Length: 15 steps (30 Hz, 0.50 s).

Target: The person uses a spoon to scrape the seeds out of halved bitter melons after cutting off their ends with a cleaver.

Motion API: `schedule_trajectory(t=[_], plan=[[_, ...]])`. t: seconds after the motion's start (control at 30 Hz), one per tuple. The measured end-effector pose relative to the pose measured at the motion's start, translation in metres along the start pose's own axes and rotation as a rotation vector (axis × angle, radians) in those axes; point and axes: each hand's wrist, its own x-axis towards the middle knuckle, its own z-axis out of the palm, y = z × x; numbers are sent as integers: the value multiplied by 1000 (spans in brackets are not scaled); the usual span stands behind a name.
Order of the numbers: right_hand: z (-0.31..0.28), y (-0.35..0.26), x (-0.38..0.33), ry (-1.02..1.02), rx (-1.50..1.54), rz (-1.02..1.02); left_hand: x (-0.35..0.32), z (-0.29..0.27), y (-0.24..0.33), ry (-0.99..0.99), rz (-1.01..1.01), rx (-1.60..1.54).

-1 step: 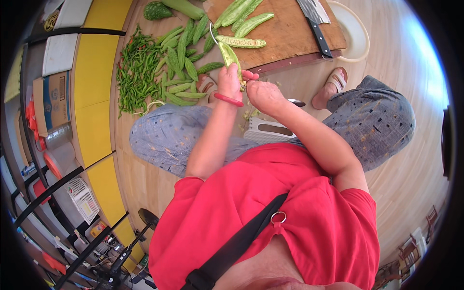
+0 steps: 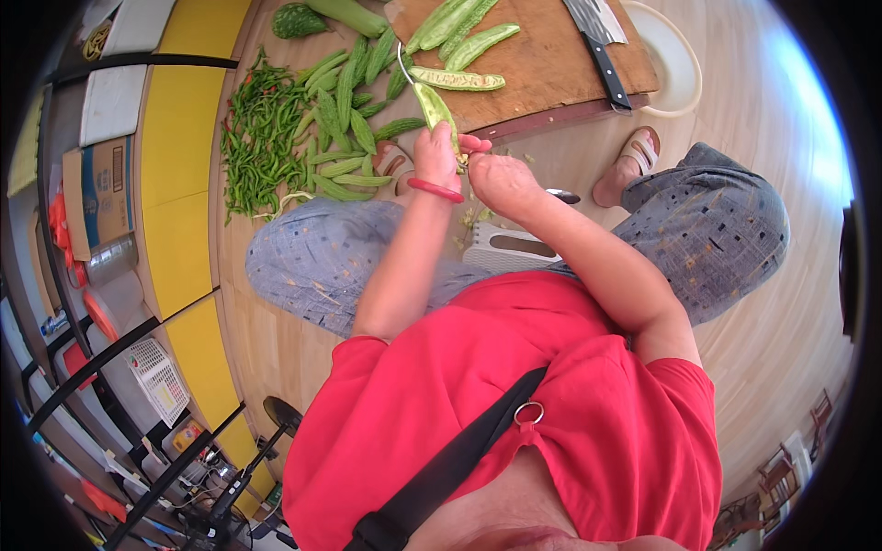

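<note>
My left hand (image 2: 434, 156), a red bangle on its wrist, grips a halved bitter gourd (image 2: 434, 106) that points up toward the wooden cutting board (image 2: 542, 78). My right hand (image 2: 496, 179) is closed against the gourd's lower end, thumb touching it, and holds what looks like a metal spoon; a dark metal end (image 2: 562, 196) sticks out to its right. Both hands hover above my lap and a white plastic stool (image 2: 514, 243). Seed scraps lie below them.
On the board lie several halved gourds (image 2: 459, 79) and a cleaver (image 2: 602, 50). A white bowl (image 2: 678, 64) stands at its right. Whole bitter gourds (image 2: 344, 119) and green chillies (image 2: 257, 138) are heaped on the floor at left. My sandalled foot (image 2: 629, 165) rests nearby.
</note>
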Motion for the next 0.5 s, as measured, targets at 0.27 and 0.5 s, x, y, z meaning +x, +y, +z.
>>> schedule_trajectory(t=[0.27,0.5], plan=[[13,2,-1,41,11,56,-2,5,-17,179,46,-106],[2,-1,12,-186,309,365,-2,-1,-25,111,49,-268]])
